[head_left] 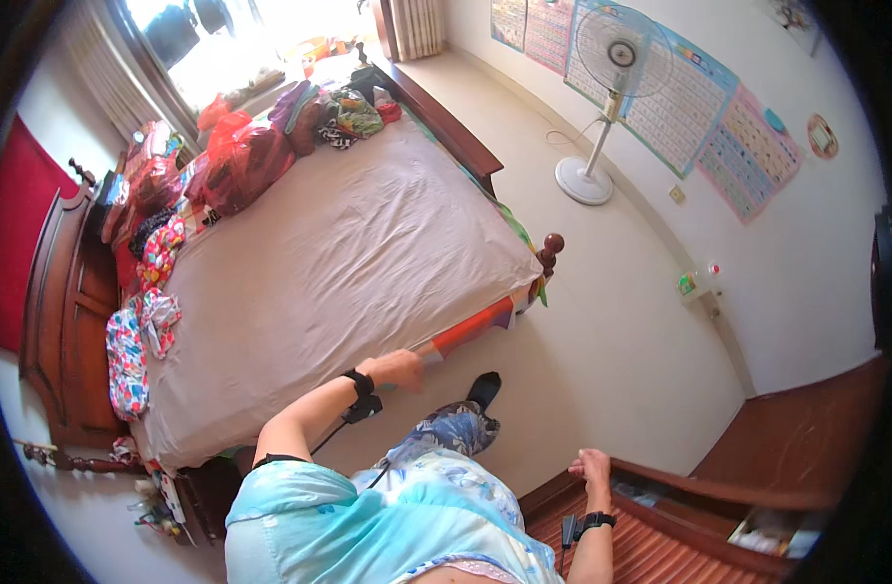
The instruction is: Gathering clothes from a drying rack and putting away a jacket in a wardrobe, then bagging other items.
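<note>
My left hand (396,369) hangs beside the near edge of the bed, close to a red-orange cloth (471,328) at the mattress side; its fingers are blurred, and no held object shows. My right hand (590,466) is at the lower right, fingers curled, above the corner of a slatted reddish wooden piece of furniture (636,544); whether it holds anything cannot be told. A pale fitted sheet (344,241), lightly wrinkled, covers the mattress. Red plastic bags (245,160) and heaped clothes (355,113) lie along the far side of the bed, patterned cloths (128,365) near the headboard.
The wooden headboard (73,321) stands at the left, a bedpost (552,247) at the near right corner. A white pedestal fan (585,179) stands by the wall with posters (680,102). At the lower right are open compartments (680,507) with things inside. Pale floor (607,306) runs beside the bed.
</note>
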The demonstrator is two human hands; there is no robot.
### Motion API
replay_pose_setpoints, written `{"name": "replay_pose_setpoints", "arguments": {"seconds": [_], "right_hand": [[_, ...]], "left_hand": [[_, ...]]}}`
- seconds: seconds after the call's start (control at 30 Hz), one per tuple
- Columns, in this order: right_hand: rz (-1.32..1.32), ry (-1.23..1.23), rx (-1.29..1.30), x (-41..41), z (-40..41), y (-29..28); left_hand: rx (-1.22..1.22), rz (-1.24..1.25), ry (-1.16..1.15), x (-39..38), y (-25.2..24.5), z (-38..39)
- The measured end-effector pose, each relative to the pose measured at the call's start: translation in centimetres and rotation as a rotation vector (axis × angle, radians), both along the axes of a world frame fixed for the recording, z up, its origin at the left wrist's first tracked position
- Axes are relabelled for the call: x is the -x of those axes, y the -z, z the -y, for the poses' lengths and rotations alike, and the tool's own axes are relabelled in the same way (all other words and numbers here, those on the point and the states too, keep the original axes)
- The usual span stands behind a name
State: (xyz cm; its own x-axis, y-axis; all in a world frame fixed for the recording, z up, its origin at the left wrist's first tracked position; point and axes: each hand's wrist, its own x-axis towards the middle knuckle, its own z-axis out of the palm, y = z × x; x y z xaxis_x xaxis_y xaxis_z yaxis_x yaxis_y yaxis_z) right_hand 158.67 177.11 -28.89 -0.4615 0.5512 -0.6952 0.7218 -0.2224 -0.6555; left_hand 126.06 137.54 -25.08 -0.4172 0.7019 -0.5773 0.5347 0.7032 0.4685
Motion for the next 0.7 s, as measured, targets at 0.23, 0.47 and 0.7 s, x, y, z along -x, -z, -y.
{"name": "replay_pose_setpoints", "arguments": {"seconds": [0.23, 0.47, 0.7], "right_hand": [[0.167, -0.188, -0.103, 10.8, -11.4, -3.2], [0.31, -0.206, -0.157, 14.7, -24.1, -0.8], [0.394, -0.197, -0.118, 24.5, -39.0, 2.0]], "left_hand": [[-0.109, 0.024, -0.276, 10.5, 0.9, -10.4], [-0.139, -0.007, -0.325, 18.8, 1.2, -19.9], [-0.13, -0.125, -0.521, 25.4, 4.9, -25.9]]}}
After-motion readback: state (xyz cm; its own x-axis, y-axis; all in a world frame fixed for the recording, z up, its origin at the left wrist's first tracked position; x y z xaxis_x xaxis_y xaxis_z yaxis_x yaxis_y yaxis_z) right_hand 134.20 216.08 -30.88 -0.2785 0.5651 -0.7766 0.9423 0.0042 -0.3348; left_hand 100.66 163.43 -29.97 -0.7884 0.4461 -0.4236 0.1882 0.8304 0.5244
